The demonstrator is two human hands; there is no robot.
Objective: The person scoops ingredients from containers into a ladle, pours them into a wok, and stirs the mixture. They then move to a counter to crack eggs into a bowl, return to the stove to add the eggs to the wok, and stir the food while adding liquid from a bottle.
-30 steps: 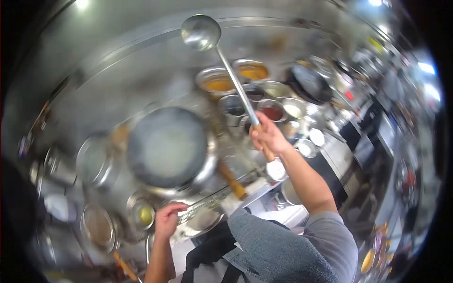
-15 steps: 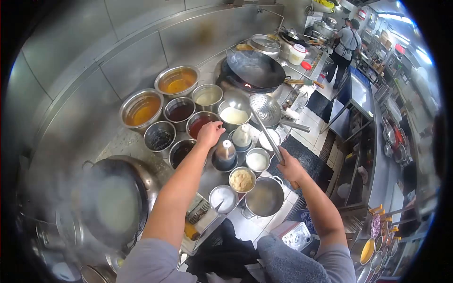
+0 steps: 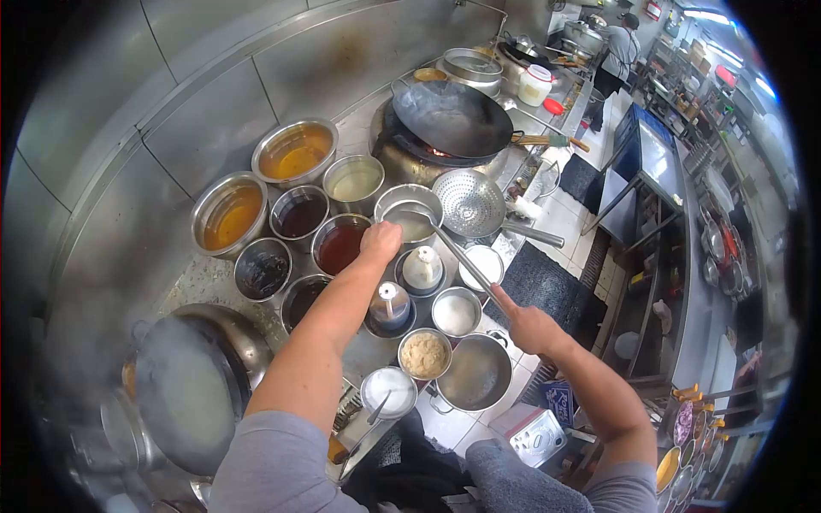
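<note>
Spoon handle (image 3: 376,412) juts from a small bowl (image 3: 365,387) at bottom centre, where a passing sleeve could catch it and tip the bowl. Lower left, steam off a wok (image 3: 241,385) might scald a bare arm. Right of centre, the right hand (image 3: 534,329) is wrapped around a ladle (image 3: 469,263); a careless swing could topple the squeeze bottle (image 3: 422,268) near it. At centre, the ladle's scoop sits in a metal pot (image 3: 409,195). Apart from the right, the left hand (image 3: 382,242) curls by that pot's near-left edge; whether it grips anything, I cannot tell. Jolting the scoop would likely slop liquid onto those knuckles or into the red sauce (image 3: 339,248) alongside. Farther up, flame (image 3: 437,153) beneath a second wok (image 3: 453,115) could burn an overreaching arm.
</note>
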